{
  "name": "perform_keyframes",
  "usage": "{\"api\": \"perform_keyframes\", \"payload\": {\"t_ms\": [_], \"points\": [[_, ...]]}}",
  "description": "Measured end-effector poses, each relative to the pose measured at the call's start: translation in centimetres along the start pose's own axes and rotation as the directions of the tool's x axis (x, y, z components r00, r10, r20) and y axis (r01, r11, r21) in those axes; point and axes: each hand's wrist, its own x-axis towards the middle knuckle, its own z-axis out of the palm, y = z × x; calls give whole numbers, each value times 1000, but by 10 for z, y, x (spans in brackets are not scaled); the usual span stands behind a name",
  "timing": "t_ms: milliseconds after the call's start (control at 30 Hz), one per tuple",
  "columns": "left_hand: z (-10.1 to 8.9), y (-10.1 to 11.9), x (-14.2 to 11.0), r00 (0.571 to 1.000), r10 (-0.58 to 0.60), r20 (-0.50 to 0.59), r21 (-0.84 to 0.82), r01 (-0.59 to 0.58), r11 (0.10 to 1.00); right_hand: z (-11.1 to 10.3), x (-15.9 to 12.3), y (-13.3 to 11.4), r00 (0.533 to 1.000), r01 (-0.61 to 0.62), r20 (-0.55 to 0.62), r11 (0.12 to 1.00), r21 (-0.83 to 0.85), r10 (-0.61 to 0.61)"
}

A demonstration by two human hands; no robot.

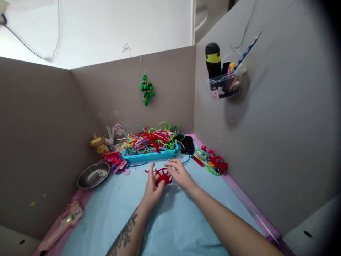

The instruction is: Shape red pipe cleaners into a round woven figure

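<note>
In the head view, a red pipe-cleaner piece (pixel 165 177) with several loose, curling arms is held just above the blue table cover. My left hand (pixel 153 188) has it between thumb and fingers, from its left side. A small silvery metal thing (pixel 157 172) shows by the left fingers; its kind is unclear. My right hand (pixel 179 175) reaches in from the right, fingers bent, thumb and fingertips at the upper right strands of the red piece. Exactly how the right fingertips grip a strand is hard to see.
Behind the hands stands a blue tray (pixel 151 155) heaped with pipe cleaners. Left are a metal bowl (pixel 89 177), a drink cup (pixel 99 144) and a glue gun (pixel 66 224). Right lie a black phone (pixel 188 145), a red tool (pixel 198 161) and colourful pipe-cleaner pieces (pixel 213 165). Grey partitions enclose the table.
</note>
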Motion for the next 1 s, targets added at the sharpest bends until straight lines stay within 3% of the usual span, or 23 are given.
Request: {"api": "perform_keyframes", "payload": {"t_ms": [167,300,433,633,733,867,933,1000], "points": [[-2,0,-4,984,40,172,167,-69,983,-1,4,7,948,-215,271,963,163,165],[-4,2,-2,968,44,248,182,-92,979,2,2,8,899,-428,288,802,416,331],[-4,3,1,974,-4,228,86,-16,996,6,-1,5,833,-549,321,603,579,450],[-4,-2,6,980,-162,114,-206,183,961,5,-1,0,775,-623,347,543,564,528],[-4,-3,9,968,-249,-17,-389,223,894,3,-1,-1,762,-637,326,555,535,559],[-3,-1,12,922,-358,-145,-539,229,810,10,-4,5,786,-618,358,627,475,504],[-4,0,13,908,-373,-189,-576,205,791,16,-7,9,824,-564,325,716,411,463],[-4,-1,13,899,-376,-227,-603,174,779,19,-10,11,912,-410,142,854,320,384]]}}
